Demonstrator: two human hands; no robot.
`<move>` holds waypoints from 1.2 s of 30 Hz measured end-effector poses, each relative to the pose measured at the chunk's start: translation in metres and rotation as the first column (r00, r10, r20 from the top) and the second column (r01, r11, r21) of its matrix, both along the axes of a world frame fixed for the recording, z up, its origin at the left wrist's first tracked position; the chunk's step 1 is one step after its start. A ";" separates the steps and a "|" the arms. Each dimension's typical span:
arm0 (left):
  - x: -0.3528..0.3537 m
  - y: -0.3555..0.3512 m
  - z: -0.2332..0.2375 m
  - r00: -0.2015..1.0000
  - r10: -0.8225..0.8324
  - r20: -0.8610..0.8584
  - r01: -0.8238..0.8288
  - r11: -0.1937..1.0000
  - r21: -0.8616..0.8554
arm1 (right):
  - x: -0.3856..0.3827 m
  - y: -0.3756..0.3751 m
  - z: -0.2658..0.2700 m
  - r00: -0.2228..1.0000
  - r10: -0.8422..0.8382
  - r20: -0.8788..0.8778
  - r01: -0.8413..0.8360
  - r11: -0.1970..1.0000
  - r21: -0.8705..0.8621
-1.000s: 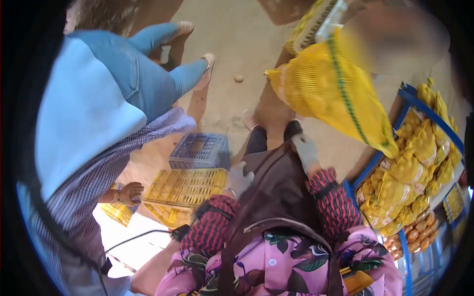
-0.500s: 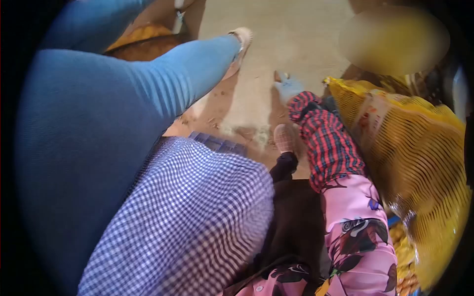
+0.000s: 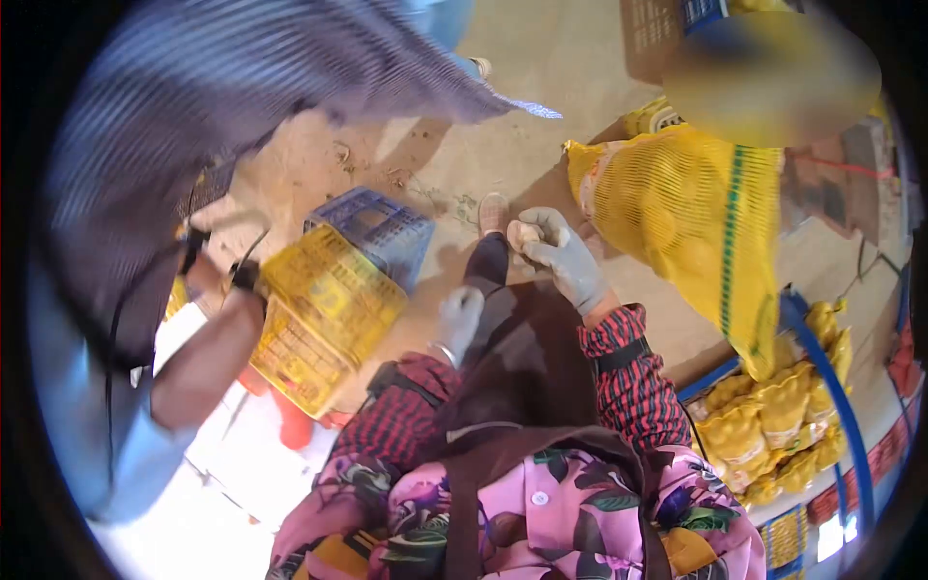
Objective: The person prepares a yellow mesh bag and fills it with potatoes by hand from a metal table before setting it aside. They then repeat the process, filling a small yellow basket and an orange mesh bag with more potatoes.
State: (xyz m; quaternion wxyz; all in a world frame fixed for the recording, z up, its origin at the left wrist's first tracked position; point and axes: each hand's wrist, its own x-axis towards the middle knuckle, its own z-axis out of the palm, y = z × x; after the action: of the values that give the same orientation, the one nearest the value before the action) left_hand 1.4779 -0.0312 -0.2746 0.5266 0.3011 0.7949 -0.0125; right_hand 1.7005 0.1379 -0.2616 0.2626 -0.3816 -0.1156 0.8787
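Note:
In a pale grey glove, my right hand [image 3: 572, 261] is raised in front of my lap, with thumb and fingers closed on a pale roundish lump [image 3: 522, 235], perhaps a potato. My left hand [image 3: 462, 317], also gloved, hangs over the left side of my dark apron [image 3: 522, 358]; its fingers are blurred and I see nothing in them. To the right of my right hand leans a full yellow mesh sack [image 3: 667, 193] with a green stripe.
At left, a yellow plastic crate [image 3: 333, 290] stands against a blue-grey crate [image 3: 377, 227]. Another person's arm [image 3: 208, 362] reaches in beside them. Several filled yellow net bags [image 3: 773, 416] lie behind a blue metal bar [image 3: 836, 387]. A blurred smudge covers the upper right.
My right hand has come back from low over the floor toward my lap, now holding the lump. My left hand has entered view. The view has shifted, bringing in the crates and the net bags.

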 end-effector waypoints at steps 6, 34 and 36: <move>0.081 0.052 0.189 0.613 0.423 0.667 -0.661 0.737 0.140 | 0.028 -0.036 0.122 0.939 0.343 0.036 -0.328 0.857 0.398; -0.180 -0.505 0.421 0.078 0.356 0.931 -0.986 -0.108 0.124 | -0.382 -0.488 0.381 0.550 0.563 0.617 -0.403 -0.469 0.786; -0.226 -0.510 0.436 0.125 0.288 0.950 -0.983 -0.090 0.157 | -0.426 -0.497 0.385 0.625 0.534 0.569 -0.349 -0.461 0.816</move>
State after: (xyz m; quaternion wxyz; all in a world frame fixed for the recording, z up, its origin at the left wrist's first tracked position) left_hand 1.2524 -0.5415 0.1614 0.4462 -0.0095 0.4392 0.7797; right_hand 1.2747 -0.3595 0.1233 0.0483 0.1022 -0.8565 0.5037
